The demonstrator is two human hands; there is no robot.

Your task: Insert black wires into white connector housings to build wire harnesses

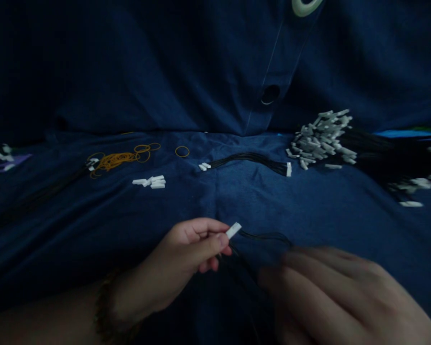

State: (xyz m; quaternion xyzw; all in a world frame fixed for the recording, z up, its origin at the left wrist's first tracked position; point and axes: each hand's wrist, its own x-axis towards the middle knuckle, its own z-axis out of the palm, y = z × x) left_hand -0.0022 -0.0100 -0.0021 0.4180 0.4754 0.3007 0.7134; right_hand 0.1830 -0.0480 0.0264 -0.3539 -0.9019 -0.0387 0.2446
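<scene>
A small white connector [233, 230] is pinched between the thumb and fingers of my left hand [197, 247]. Thin black wires [266, 235] run from it to the right, and more dark wires hang below my left fingers. At the lower right my right hand [323, 292] is blurred by motion, its fingers bent near the wires; what its fingertips hold, if anything, is hidden. Beyond the hands, a bundle of black wires [251, 157] with white connectors at both ends lies on the dark blue cloth [187, 201].
Several loose white connectors [154, 182] lie left of centre, near a heap of orange rubber bands [118, 159] and a single band [182, 152]. A large pile of white connectors [323, 139] with black wires sits at the right. Blue fabric [165, 67] rises behind.
</scene>
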